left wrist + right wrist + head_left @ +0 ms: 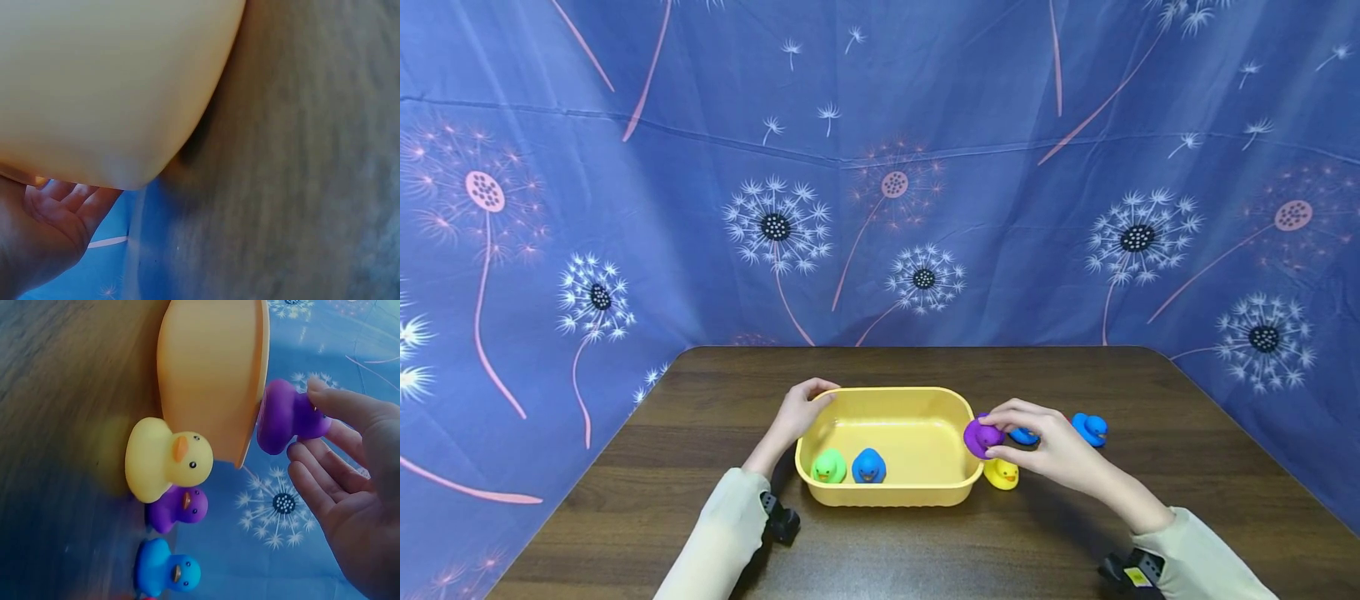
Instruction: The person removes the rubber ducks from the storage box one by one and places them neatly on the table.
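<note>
My right hand [1051,443] pinches a purple rubber duck [982,438] between thumb and fingers, just over the right rim of a yellow plastic basin [895,495]. In the right wrist view, that purple duck [278,419] is at the height of the basin's rim. At the basin's left end, my left hand [794,417] grips the rim, its thumb over the edge. The left wrist view shows the fingers [94,209] of this hand partly hidden behind the basin wall. Inside the basin, a green duck [829,467] and a blue duck [868,466] sit near the front wall.
Right of the basin, a yellow duck [1002,474] stands close to its wall. Another purple duck [178,508] and a blue duck [165,569] are beside it, partly hidden in the head view. A further blue duck [1090,428] sits farther right on the wooden table [880,554].
</note>
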`<state>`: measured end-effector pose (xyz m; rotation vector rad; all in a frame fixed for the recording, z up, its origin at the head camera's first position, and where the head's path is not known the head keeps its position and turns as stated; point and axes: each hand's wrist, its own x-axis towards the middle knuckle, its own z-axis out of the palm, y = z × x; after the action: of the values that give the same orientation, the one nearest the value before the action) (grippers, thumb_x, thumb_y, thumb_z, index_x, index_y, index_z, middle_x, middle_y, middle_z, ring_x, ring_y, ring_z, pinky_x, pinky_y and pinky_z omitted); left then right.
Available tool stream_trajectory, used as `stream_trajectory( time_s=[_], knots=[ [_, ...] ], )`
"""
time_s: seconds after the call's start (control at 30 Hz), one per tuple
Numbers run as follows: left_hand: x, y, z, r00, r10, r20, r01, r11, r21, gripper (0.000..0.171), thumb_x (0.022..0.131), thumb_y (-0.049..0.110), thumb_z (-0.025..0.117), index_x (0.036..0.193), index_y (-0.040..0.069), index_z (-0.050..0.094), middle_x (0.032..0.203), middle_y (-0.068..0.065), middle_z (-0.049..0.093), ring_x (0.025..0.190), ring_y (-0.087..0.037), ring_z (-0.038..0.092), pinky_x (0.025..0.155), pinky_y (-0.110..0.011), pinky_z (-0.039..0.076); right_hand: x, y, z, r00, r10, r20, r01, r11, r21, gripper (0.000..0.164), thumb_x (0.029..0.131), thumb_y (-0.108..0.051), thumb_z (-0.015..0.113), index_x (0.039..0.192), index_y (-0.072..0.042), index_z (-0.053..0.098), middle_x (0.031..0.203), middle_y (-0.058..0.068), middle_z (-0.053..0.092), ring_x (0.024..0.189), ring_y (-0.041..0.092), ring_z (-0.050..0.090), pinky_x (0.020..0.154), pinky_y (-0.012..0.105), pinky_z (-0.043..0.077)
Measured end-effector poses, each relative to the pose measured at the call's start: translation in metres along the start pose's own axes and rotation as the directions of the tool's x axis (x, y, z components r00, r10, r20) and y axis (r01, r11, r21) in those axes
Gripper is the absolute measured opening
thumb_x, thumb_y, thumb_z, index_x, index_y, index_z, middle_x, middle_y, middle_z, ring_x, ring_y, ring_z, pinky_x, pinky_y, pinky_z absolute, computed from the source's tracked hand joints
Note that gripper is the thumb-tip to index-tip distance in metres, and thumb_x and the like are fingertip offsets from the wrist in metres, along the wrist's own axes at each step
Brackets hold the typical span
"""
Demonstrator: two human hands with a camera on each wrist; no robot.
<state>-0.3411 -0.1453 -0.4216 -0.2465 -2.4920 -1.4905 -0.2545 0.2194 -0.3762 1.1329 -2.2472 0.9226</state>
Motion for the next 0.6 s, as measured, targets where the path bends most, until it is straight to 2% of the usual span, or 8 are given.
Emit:
stream_trajectory(
  time_s=[0.13, 0.27, 0.6],
  knots=[
    [0.000, 0.000, 0.000, 1.000, -0.005, -0.002, 0.005, 1.000, -0.009, 0.015, 0.088, 0.009, 0.061, 0.100, 0.002, 0.068, 0.096, -0.012, 0.069, 0.081, -0.011, 0.058, 0.072, -0.024, 0.046, -0.004, 0.002, -0.002, 1.000, -0.004, -0.011, 0.004, 1.000, -0.017, 0.037, 0.067, -0.003, 0.081, 0.102, -0.005, 0.069, 0.094, 0.001, 0.066, 0.084, 0.012, 0.063, 0.076, 0.011, 0.046],
    [0.000, 0.000, 0.000, 1.000, -0.014, 0.004, 0.014, 1.000, -0.002, 0.016, 0.089, 0.010, 0.061, 0.101, 0.003, 0.068, 0.097, -0.011, 0.069, 0.083, -0.014, 0.060, 0.073, -0.025, 0.047, -0.011, 0.017, -0.004, 1.000, -0.004, -0.005, 0.004, 1.000, -0.015, 0.040, 0.070, -0.010, 0.081, 0.107, -0.010, 0.068, 0.098, -0.002, 0.066, 0.083, 0.009, 0.064, 0.076, 0.009, 0.045],
    [0.000, 0.001, -0.001, 0.999, -0.030, 0.013, 0.030, 0.999, 0.013, 0.017, 0.090, 0.012, 0.061, 0.103, 0.004, 0.068, 0.100, -0.011, 0.068, 0.089, -0.019, 0.061, 0.076, -0.029, 0.049, -0.019, 0.021, -0.014, 1.000, 0.018, -0.018, -0.019, 0.997, -0.080, 0.041, 0.070, -0.012, 0.081, 0.108, -0.013, 0.067, 0.099, -0.005, 0.065, 0.080, 0.005, 0.062, 0.076, 0.012, 0.045]
  ],
)
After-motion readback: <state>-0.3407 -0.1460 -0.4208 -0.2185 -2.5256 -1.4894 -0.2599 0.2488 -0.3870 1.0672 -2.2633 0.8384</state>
